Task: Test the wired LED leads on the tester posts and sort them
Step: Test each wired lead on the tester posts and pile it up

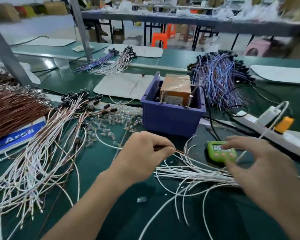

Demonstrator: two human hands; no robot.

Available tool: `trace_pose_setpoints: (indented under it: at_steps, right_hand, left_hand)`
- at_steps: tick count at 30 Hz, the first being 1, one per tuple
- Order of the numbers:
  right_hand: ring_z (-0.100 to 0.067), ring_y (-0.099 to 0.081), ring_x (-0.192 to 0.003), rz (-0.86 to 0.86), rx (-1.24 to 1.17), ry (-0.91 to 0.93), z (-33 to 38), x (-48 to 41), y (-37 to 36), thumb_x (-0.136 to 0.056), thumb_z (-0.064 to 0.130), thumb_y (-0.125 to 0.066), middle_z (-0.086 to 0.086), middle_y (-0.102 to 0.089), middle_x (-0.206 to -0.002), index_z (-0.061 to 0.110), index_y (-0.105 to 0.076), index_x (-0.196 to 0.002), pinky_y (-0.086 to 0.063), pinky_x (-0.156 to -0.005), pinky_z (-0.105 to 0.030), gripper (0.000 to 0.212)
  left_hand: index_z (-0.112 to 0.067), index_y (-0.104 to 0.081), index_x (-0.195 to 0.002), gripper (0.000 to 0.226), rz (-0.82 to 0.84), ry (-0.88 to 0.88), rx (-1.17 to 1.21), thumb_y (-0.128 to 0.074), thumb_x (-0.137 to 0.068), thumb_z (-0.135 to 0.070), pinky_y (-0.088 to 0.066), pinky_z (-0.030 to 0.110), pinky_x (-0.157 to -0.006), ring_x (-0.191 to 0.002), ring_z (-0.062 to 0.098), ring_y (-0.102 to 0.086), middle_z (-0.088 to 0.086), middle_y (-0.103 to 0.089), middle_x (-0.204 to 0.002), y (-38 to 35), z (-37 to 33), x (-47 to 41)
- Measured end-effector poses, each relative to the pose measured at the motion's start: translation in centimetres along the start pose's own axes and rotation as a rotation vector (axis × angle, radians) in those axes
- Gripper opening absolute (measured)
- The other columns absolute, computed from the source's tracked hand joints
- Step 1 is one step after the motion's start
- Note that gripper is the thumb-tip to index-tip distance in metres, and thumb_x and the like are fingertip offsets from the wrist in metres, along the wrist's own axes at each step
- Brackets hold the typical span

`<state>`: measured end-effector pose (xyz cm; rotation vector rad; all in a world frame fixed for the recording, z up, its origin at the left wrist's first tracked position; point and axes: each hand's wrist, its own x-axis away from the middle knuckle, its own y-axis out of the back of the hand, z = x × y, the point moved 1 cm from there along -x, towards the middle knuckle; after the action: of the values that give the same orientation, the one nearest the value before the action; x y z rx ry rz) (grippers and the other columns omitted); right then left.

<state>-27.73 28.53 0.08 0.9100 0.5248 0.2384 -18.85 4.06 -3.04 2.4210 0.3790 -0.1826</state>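
A green-topped workbench [177,60] runs under a grey shelf [163,19], with orange stools [159,39] on the pale floor [33,26] behind.

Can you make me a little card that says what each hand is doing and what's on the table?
Left hand: pinches a thin wired lead
Right hand: blurred, over the green device
Tester box: inside the blue bin
Purple leads: piled right of the bin
White leads: spread between the hands
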Motion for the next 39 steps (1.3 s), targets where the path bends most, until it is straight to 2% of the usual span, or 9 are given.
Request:
trace_pose_setpoints:
  at_steps: [2, 5, 7, 11, 17, 20, 28, 34, 39]
  right_hand:
    - [0.017, -0.057, -0.092, 0.048, -0.082, 0.106, 2.1, 0.2, -1.5, -0.077, 0.02, -0.08, 0.038, -0.062, -0.097, 0.045, -0.072, -0.103, -0.032, -0.086, 0.005, 0.037]
    - [0.01, -0.065, -0.09, 0.193, -0.188, 0.151, 3.8, -0.3, -4.0, -0.089, 0.02, -0.069, 0.03, -0.07, -0.095, 0.043, -0.065, -0.119, -0.049, -0.085, -0.009, 0.037]
    - [0.002, -0.068, -0.084, 0.214, -0.215, 0.117, 3.5, -0.9, -4.9, -0.092, 0.015, -0.066, 0.023, -0.073, -0.088, 0.04, -0.066, -0.108, -0.054, -0.08, -0.021, 0.03]
    - [-0.001, -0.064, -0.065, 0.127, -0.295, 0.066, 1.9, -0.9, -6.2, -0.086, 0.011, -0.075, 0.022, -0.067, -0.068, 0.034, -0.069, -0.076, -0.042, -0.058, -0.009, 0.026]
    - [-0.004, -0.059, -0.055, 0.136, -0.525, -0.076, 1.3, -0.1, -7.6, -0.087, 0.01, -0.073, 0.012, -0.068, -0.063, 0.029, -0.072, -0.074, -0.042, -0.052, -0.011, 0.023]
    - [-0.008, -0.06, -0.057, 0.113, -0.58, -0.125, 0.9, -0.2, -7.7, -0.089, 0.012, -0.071, 0.007, -0.07, -0.065, 0.028, -0.071, -0.076, -0.049, -0.056, -0.025, 0.021]
    - [-0.013, -0.061, -0.063, 0.004, -0.537, -0.072, 0.8, -0.1, -8.4, -0.099, 0.014, -0.061, 0.006, -0.066, -0.07, 0.03, -0.061, -0.081, -0.049, -0.059, -0.031, 0.024]
    - [-0.012, -0.058, -0.058, 0.059, -0.427, 0.003, 0.8, 0.3, -8.6, -0.101, 0.017, -0.056, 0.009, -0.064, -0.072, 0.033, -0.053, -0.085, -0.039, -0.05, -0.017, 0.023]
    - [-0.013, -0.056, -0.056, 0.168, -0.367, 0.078, 1.6, 0.7, -8.2, -0.101, 0.026, -0.051, 0.005, -0.061, -0.066, 0.035, -0.05, -0.09, -0.042, -0.05, -0.025, 0.015]
  left_hand:
    - [-0.044, -0.072, -0.098, 0.011, -0.013, -0.046, 0.012, -0.067, -0.088, -0.043, -0.047, 0.017, -0.056, -0.058, 0.0, -0.06, -0.023, -0.069, -0.068, -1.4, -0.8, -0.2]
    - [-0.043, -0.07, -0.107, 0.023, -0.047, -0.082, 0.069, -0.064, -0.085, -0.044, -0.057, 0.032, -0.069, -0.074, 0.005, -0.072, -0.021, -0.075, -0.082, -3.1, -1.4, -0.5]
    - [-0.042, -0.072, -0.104, 0.023, -0.13, -0.061, 0.09, -0.072, -0.083, -0.036, -0.057, 0.026, -0.071, -0.076, 0.001, -0.072, -0.025, -0.075, -0.083, -3.5, -0.9, -0.6]
    - [-0.041, -0.076, -0.09, 0.024, -0.233, 0.025, 0.095, -0.085, -0.079, -0.021, -0.047, 0.005, -0.071, -0.076, -0.006, -0.07, -0.029, -0.073, -0.079, -3.3, 1.1, 0.1]
    - [-0.036, -0.08, -0.084, 0.024, -0.26, 0.074, 0.139, -0.087, -0.077, -0.015, -0.052, 0.012, -0.071, -0.075, -0.001, -0.073, -0.022, -0.075, -0.078, -3.8, 1.4, 0.3]
    - [-0.038, -0.08, -0.086, 0.029, -0.259, 0.067, 0.18, -0.087, -0.077, -0.011, -0.052, 0.009, -0.07, -0.075, -0.001, -0.073, -0.021, -0.076, -0.079, -3.9, 1.2, 0.2]
    - [-0.044, -0.077, -0.087, 0.022, -0.311, 0.068, 0.133, -0.081, -0.08, -0.024, -0.047, 0.005, -0.066, -0.072, -0.003, -0.071, -0.025, -0.074, -0.077, -4.6, 1.3, 0.3]
    - [-0.041, -0.077, -0.087, 0.024, -0.3, 0.051, 0.168, -0.083, -0.079, -0.02, -0.048, 0.007, -0.065, -0.068, 0.0, -0.07, -0.022, -0.075, -0.077, -4.9, 1.3, 0.5]
    - [-0.038, -0.077, -0.087, 0.021, -0.261, 0.006, 0.193, -0.083, -0.08, -0.019, -0.05, 0.009, -0.066, -0.071, 0.0, -0.072, -0.021, -0.075, -0.078, -5.3, 1.0, 0.7]
